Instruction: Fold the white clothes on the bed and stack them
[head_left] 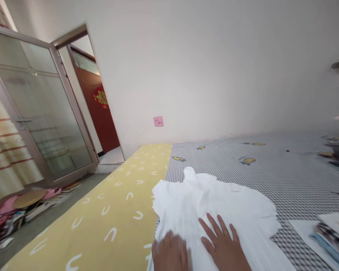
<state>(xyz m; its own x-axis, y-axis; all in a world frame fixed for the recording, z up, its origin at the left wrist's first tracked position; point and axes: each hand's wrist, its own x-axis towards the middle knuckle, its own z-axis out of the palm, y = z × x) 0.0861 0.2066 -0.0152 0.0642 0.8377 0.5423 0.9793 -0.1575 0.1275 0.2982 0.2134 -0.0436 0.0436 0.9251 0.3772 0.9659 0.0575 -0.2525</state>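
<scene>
A thin white garment point(183, 210) with wavy, frilled edges lies spread on the bed in front of me. A narrow part of it sticks up at the far end, and its near end runs out of view. My right hand point(224, 244) rests on the cloth with its fingers spread wide. To its left, my left hand point(171, 252) lies palm down on the near left part of the garment, its fingers closer together and slightly blurred. Neither hand grips the fabric.
Under the garment is a grey checked sheet point(271, 169) with yellow pineapple prints. A yellow patterned cover point(121, 214) borders it on the left. Folded clothes point(327, 237) lie at the right. Beyond are a wall with a pink note point(158, 121) and a glass door point(45, 98).
</scene>
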